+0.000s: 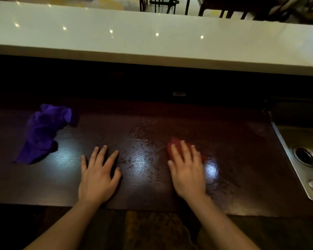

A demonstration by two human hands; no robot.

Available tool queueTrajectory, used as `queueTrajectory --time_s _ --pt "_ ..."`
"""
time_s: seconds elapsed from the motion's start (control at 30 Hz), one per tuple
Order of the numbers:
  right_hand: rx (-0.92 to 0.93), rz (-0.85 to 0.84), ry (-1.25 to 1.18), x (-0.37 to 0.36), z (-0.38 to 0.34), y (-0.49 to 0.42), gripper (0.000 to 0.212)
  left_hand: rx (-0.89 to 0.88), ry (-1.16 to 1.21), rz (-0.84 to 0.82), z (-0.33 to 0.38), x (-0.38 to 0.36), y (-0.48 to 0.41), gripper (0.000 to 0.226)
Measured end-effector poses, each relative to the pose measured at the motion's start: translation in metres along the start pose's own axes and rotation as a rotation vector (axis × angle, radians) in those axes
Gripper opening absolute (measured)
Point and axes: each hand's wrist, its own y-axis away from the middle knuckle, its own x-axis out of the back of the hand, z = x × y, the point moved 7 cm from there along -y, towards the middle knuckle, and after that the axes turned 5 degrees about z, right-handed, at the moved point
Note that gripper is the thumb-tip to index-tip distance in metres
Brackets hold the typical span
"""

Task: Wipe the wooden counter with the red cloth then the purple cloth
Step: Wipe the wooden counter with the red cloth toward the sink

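The dark wooden counter (pixel 152 123) runs across the view, with wet streaks shining in its middle. My right hand (pixel 187 170) presses flat on the red cloth (pixel 173 144), which is bunched under my fingers right of centre; only its far edge shows. My left hand (pixel 98 175) lies flat on the bare wood with fingers spread and holds nothing. The purple cloth (pixel 42 132) lies crumpled on the counter at the left, well apart from both hands.
A steel sink (pixel 300 150) with a drain is set into the counter at the right edge. A raised white ledge (pixel 152 42) runs along the back. Chair legs stand beyond it.
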Motion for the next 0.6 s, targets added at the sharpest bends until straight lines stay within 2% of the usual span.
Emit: queueTrajectory --time_s 0.07,0.1,0.13,0.2,0.23,0.27,0.3,0.4,0.47,0.53,0.6 --pt "0.238 -0.068 0.006 -0.007 -0.021 0.025 0.053 -0.002 0.008 0.016 0.001 0.000 0.000 0.066" --pt "0.281 -0.078 0.018 -0.006 -0.013 0.028 0.052 0.003 0.007 0.027 0.000 0.000 0.001 0.065" --pt "0.255 -0.065 0.037 -0.003 -0.001 0.027 0.052 0.017 0.000 0.038 -0.002 0.001 0.001 0.064" --pt "0.031 -0.016 0.044 0.007 0.031 0.019 0.051 0.079 -0.022 0.062 -0.007 0.002 0.001 0.062" --pt "-0.073 0.005 0.028 0.008 0.036 0.017 0.051 0.114 -0.032 0.065 -0.010 0.001 0.002 0.062" --pt "-0.099 0.012 0.008 0.007 0.025 0.020 0.050 0.140 -0.040 0.061 -0.012 0.000 0.004 0.062" --pt "-0.041 0.000 -0.014 0.003 0.003 0.026 0.050 0.153 -0.042 0.058 -0.013 0.000 0.005 0.062" --pt "0.402 -0.093 -0.074 -0.019 -0.088 0.048 0.052 0.181 -0.044 0.059 -0.014 -0.001 0.004 0.061" --pt "0.531 -0.105 -0.105 -0.028 -0.121 0.029 0.052 0.209 -0.025 0.088 -0.016 0.000 0.003 0.057" --pt "0.486 -0.080 -0.107 -0.030 -0.132 -0.011 0.050 0.250 -0.005 0.150 -0.021 0.004 0.002 0.053" --pt "0.331 -0.083 -0.108 -0.035 -0.120 -0.058 0.049 0.259 -0.009 0.180 -0.023 0.005 0.002 0.049"
